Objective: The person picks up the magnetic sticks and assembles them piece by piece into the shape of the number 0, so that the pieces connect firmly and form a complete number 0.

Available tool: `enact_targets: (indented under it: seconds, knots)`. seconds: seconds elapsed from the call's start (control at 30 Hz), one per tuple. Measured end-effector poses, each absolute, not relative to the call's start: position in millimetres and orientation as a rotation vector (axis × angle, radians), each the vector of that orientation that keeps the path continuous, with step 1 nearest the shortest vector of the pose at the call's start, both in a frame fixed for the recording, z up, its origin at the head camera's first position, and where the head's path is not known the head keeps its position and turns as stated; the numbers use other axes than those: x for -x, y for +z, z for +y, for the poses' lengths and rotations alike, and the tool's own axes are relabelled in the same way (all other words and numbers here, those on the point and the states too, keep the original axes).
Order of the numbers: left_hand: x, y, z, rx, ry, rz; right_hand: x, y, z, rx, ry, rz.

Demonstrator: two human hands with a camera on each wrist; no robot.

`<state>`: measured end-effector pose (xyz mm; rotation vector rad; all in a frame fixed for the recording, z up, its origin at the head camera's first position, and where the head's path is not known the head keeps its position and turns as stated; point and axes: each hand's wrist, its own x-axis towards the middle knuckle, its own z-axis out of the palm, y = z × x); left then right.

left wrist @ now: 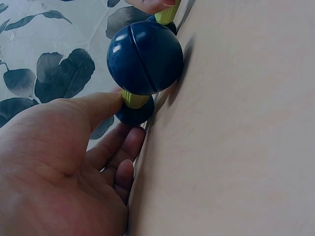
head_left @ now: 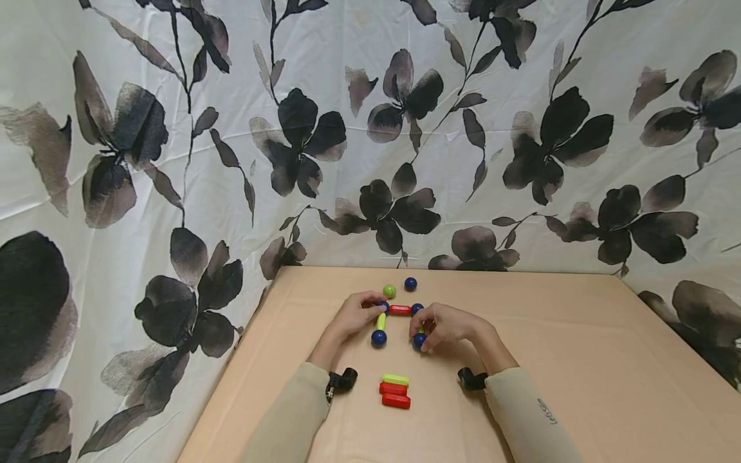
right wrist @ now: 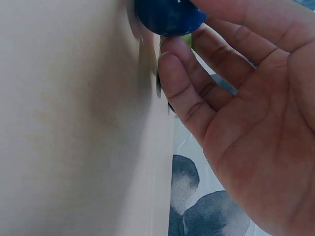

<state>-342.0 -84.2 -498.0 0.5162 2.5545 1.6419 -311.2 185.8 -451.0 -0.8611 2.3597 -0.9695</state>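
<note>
The left hand (head_left: 355, 315) pinches the far-left blue ball (head_left: 383, 307), its thumb against the end of a yellow-green stick (head_left: 381, 321). The fingers of the right hand (head_left: 450, 324) close round the near-right blue ball (head_left: 419, 341), partly hiding it.

These two balls belong to a frame on the table (head_left: 567, 360), made of four blue balls and three sticks. The first yellow-green stick runs from the far-left ball to the near-left blue ball (head_left: 379, 338); one red stick (head_left: 400, 310) spans from the far-left ball to the far-right blue ball (head_left: 417, 308); a second yellow-green stick (left wrist: 168, 14), mostly covered by the right hand, makes the right side.

Just beyond the frame sit two loose balls: one green (head_left: 390, 291) on the left, one blue (head_left: 410, 283) on the right. On the near side, between the forearms, three loose sticks lie side by side: one yellow-green (head_left: 396, 379) farthest, then two red (head_left: 396, 401).

Two black wrist cameras (head_left: 343, 379) and two beige sleeves (head_left: 292, 411) flank them. Behind the table hangs one flowered cloth (head_left: 324, 38).
</note>
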Motion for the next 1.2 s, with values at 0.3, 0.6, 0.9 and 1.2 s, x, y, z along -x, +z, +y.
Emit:
enact_targets:
  seconds: [0.3,0.6,0.9,1.2]
  knots:
    - [341.8,-498.9,-84.3,-0.52,1.631,2.574,311.8,-452.8,185.8,0.855,-0.978,2.377]
    - [342.5,-499.0,-84.9,-0.53,1.633,2.566,315.6,-456.6,187.6,0.741,-1.096,2.54]
    - [342.4,-499.5,-83.7,-0.519,1.625,2.579,330.4,-469.2,195.2,0.547,-1.437,2.676]
    - [343.6,-499.1,-83.9,-0.522,1.624,2.57,339.0,-485.8,187.9,0.478,-1.599,2.428]
